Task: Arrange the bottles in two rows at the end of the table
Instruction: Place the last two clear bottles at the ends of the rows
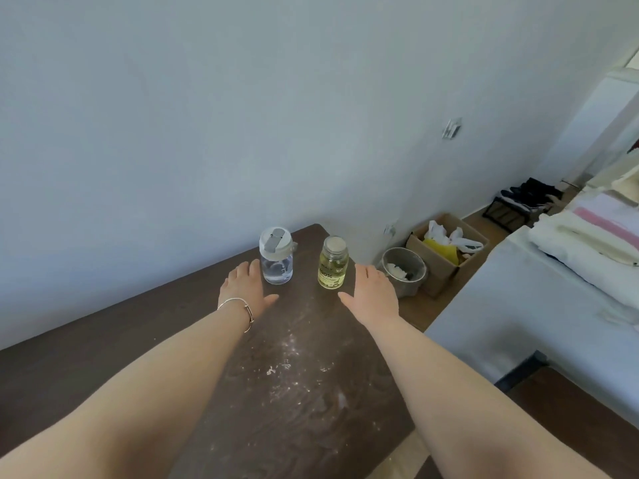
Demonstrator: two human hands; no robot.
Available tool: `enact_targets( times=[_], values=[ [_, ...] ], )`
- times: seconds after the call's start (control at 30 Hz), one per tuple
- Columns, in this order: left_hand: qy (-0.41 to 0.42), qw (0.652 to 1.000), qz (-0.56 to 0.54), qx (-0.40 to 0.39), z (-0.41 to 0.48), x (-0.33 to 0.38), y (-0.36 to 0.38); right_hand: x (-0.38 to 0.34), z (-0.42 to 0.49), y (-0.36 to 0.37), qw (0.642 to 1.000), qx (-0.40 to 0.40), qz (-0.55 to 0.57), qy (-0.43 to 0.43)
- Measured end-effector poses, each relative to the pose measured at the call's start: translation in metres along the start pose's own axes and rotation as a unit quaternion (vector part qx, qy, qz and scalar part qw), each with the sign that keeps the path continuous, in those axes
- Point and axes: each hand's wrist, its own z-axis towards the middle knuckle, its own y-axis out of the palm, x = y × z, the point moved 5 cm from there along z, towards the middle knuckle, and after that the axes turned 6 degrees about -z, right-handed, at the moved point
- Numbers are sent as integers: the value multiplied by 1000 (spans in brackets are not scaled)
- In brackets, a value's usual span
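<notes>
Clear bottle at 11, yellow bottle at 1, upright, apart. Left hand and right hand spread, empty, probably hovering beside them.

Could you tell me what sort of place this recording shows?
Probably a room in a home, perhaps a bedroom: folded bedding on a bed at right, a shoe rack by the wall, and a cardboard box of bags beside the table.

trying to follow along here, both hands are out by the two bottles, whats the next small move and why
Probably close each hand on its nearest bottle. The left hand is open beside the clear bottle, the right hand open beside the yellow bottle; neither is gripped yet. Both stand upright near the far end of the table, so they may only need small nudges into line.
</notes>
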Motion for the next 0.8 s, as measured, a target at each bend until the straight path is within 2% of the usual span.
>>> enact_targets(
  times=[0.2, 0.37, 0.47, 0.6, 0.8],
  values=[
    [-87, 985, -145, -14, 59, -7, 26, 2, 79, 20, 998, -7, 62, -6],
    [-125, 951, -283, 24, 95, -8, 47, 5, 121, 42, 985, -41, 169, 24],
    [-146, 928, -341, 37, 107, -9, 61, 7, 133, 59, 962, -73, 258, 45],
    [-158, 910, -380, 58, 114, -14, 74, 11, 136, 71, 936, -80, 338, 57],
    [-144, 912, -377, 80, 112, -14, 74, 12, 137, 71, 932, -66, 353, 47]
  ],
)
